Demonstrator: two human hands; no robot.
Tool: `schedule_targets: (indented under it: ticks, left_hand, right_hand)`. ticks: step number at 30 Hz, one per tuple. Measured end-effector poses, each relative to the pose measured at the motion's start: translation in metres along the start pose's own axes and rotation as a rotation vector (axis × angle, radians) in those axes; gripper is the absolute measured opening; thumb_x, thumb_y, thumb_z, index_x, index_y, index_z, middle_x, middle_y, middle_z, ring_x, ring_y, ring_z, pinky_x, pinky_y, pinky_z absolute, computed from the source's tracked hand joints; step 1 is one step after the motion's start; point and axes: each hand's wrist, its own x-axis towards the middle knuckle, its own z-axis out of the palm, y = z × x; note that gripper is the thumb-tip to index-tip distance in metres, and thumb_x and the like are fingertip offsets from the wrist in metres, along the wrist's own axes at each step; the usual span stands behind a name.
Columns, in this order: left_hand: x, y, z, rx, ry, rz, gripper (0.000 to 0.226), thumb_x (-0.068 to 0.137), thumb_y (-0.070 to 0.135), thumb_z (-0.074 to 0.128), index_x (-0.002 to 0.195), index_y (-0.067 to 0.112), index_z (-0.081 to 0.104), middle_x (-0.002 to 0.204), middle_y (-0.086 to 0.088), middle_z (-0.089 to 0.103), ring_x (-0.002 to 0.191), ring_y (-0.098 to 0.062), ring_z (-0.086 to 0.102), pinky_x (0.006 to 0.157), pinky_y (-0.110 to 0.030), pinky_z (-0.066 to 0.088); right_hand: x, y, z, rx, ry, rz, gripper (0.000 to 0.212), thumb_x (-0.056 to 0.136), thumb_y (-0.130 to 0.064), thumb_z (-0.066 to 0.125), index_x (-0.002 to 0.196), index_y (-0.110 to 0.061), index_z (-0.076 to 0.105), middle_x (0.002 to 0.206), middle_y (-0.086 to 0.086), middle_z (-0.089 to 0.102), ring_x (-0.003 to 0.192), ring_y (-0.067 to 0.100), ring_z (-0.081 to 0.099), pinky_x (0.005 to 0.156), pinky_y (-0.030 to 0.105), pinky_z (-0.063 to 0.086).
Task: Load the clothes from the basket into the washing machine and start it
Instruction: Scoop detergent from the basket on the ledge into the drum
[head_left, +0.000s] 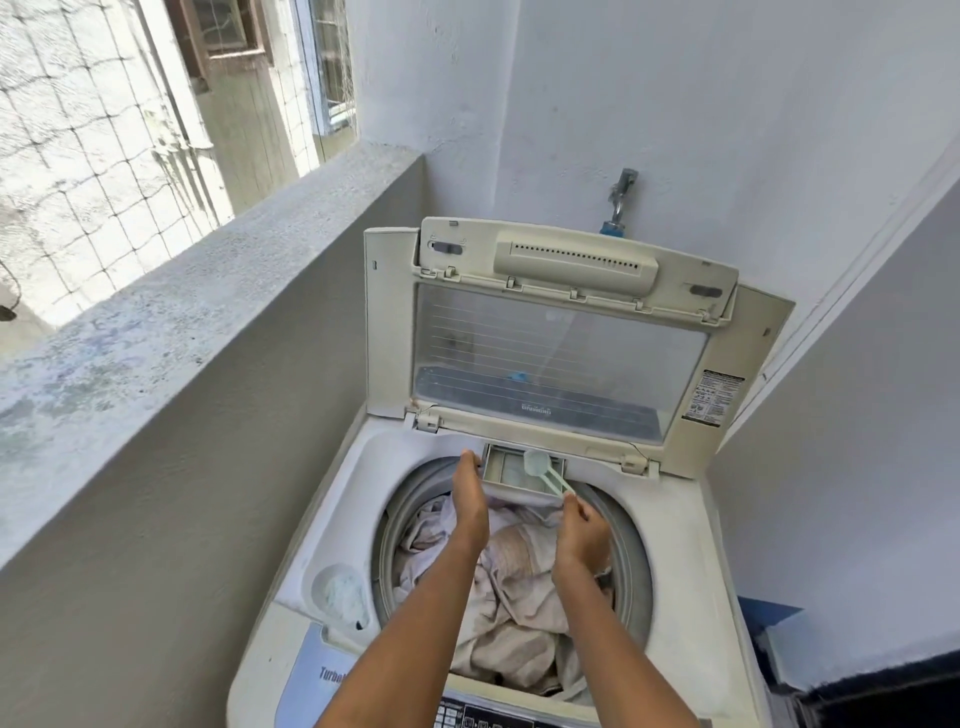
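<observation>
- The right hand (582, 535) is pinched shut on the handle of a pale green scoop (545, 470); thumb and fingertips meet at the handle's near end, and the remaining fingers curl in toward the palm.
- From that hand the scoop reaches up and to the left, its round bowl tilted over the small detergent drawer (511, 470), which is pulled out at the back rim of the washing machine (691, 545).
- The left hand (470, 499) is stretched out flat, fingers together and extended (not curled around anything), with the fingertips touching the drawer's left edge; whether the thumb presses on the drawer cannot be told.
- The two hands are near each other but apart, the drawer just beyond and between them.
- Directly beneath both wrists lies the load of clothes (514, 587), pale beige and white fabric piled in the drum (631, 540).
- Beyond the hands the lid (561, 353) stands raised, hinged back toward the wall, with a tap (621, 200) above it.
- To the left of the left forearm, a rounded recess (340, 592) in the machine's top holds something whitish.
</observation>
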Motion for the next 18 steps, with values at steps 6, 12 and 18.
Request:
schedule_targets:
  ticks: [6, 12, 18]
  left_hand:
    - [-0.034, 0.021, -0.015, -0.078, 0.046, 0.085, 0.022, 0.099, 0.027, 0.042, 0.107, 0.011, 0.055, 0.108, -0.005, 0.055, 0.104, -0.017, 0.048, 0.083, -0.029, 0.038]
    - [-0.088, 0.061, -0.044, -0.301, 0.217, 0.237, 0.036, 0.100, 0.027, 0.037, 0.123, 0.005, 0.056, 0.122, -0.009, 0.058, 0.117, -0.022, 0.052, 0.099, -0.031, 0.035]
    - [-0.158, 0.138, -0.105, -0.506, 0.358, 0.515, 0.042, 0.102, 0.023, 0.035, 0.130, -0.004, 0.051, 0.128, -0.024, 0.056, 0.118, -0.030, 0.055, 0.103, -0.033, 0.039]
  right_hand:
    - [-0.023, -0.029, -0.019, 0.221, -0.146, 0.023, 0.027, 0.090, -0.026, 0.059, 0.069, -0.011, 0.063, 0.055, 0.003, 0.053, 0.053, 0.018, 0.046, 0.056, 0.031, 0.037]
    - [-0.076, -0.071, -0.024, 0.291, -0.322, -0.063, 0.031, 0.085, -0.022, 0.055, 0.056, -0.012, 0.050, 0.055, 0.003, 0.045, 0.057, 0.020, 0.041, 0.054, 0.031, 0.029]
    - [-0.178, -0.125, -0.020, 0.355, -0.559, -0.185, 0.038, 0.087, -0.023, 0.051, 0.050, -0.017, 0.052, 0.061, 0.005, 0.055, 0.064, 0.025, 0.050, 0.061, 0.035, 0.037]
